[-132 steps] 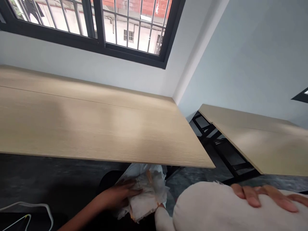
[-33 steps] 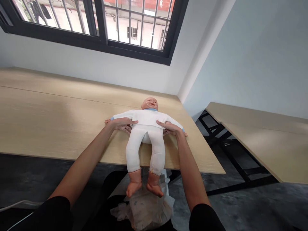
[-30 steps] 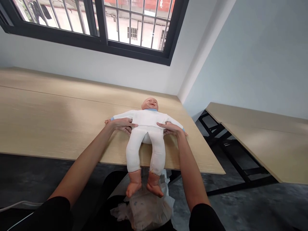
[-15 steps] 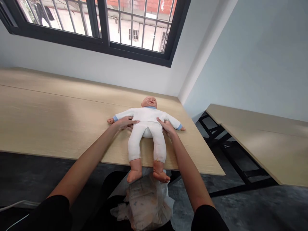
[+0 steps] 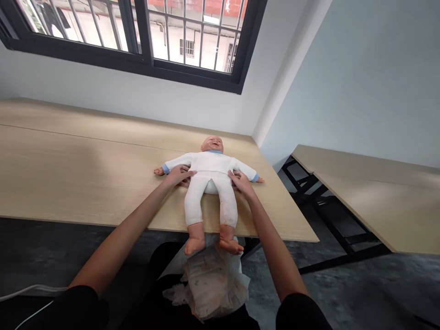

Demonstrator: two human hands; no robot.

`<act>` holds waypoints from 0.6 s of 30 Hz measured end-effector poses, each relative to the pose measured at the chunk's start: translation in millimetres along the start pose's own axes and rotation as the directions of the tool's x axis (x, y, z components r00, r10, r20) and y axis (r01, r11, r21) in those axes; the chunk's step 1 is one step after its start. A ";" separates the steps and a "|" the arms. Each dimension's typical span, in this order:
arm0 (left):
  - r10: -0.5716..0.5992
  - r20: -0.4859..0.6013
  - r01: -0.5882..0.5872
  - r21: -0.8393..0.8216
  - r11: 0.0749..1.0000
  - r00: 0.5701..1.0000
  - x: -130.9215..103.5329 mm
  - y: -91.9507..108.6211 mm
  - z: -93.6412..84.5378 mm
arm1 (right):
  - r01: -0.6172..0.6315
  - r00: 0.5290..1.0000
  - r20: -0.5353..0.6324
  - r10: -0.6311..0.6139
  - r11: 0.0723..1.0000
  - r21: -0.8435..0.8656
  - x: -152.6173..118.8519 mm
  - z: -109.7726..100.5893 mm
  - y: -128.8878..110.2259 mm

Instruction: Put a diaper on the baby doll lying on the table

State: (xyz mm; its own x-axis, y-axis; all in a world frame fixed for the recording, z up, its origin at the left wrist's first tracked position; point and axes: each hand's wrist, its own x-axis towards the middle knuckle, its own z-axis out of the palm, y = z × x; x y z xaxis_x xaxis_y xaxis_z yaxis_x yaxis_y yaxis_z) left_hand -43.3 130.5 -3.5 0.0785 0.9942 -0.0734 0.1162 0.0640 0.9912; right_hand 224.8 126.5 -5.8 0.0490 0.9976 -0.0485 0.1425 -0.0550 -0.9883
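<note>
Baby doll (image 5: 212,162) is face up on the counter (image 5: 89,178), head (image 5: 212,144) toward the window (image 5: 192,36), arms spread, feet (image 5: 195,242) sticking out past the near edge. Left hand (image 5: 181,175) and right hand (image 5: 239,180) hold it at the waist, one per side: thumbs on the front of the white suit (image 5: 213,161), fingers curled round the flanks. Can't tell how far they reach under the back.

Handling, best guess: trunk and legs look like padded cloth, so soft, decent grip, some give. Head and feet look like moulded plastic: stiffer, slicker. Weight can't be read; likely moderate, limbs prone to flop. Not very fragile, but the trouser hems look frayed, so no tugging there. Best hold is the current one, both sides of the trunk; for a lift, backing up the head would help.

Plastic-wrapped bundle (image 5: 215,286) sits below the feet, apart from the hands.
</note>
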 end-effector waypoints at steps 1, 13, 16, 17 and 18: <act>0.024 -0.046 -0.024 0.000 1.000 0.999 -9.5 -1.8 1.3 | 0.000 1.000 -0.027 0.000 1.000 -0.005 -12.3 -4.6 4.7; 0.357 -0.062 -0.331 0.258 0.908 0.932 -194.0 -38.7 68.1 | 0.315 0.948 0.139 -0.286 0.908 -0.276 -212.3 -22.2 34.1; 0.346 0.007 -0.334 0.282 0.900 0.938 -215.8 -40.0 77.5 | 0.363 0.932 0.110 -0.347 0.876 -0.316 -222.1 -7.9 45.6; 0.347 0.012 -0.337 0.280 0.899 0.938 -219.9 -41.8 80.6 | 0.348 0.937 0.081 -0.340 0.886 -0.306 -222.6 -3.1 51.1; 0.349 0.005 -0.337 0.271 0.901 0.937 -222.6 -44.2 83.6 | 0.318 0.947 0.049 -0.317 0.905 -0.281 -222.6 1.4 56.6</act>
State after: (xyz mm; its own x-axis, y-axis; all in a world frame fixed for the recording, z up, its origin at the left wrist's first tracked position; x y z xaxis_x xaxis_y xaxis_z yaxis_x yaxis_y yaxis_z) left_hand 16.9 -100.9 -40.3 0.1191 0.9535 0.2768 0.3466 -0.3012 0.8883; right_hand 220.6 -98.7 -51.1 -0.0469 0.9643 0.2606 0.4227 0.2555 -0.8695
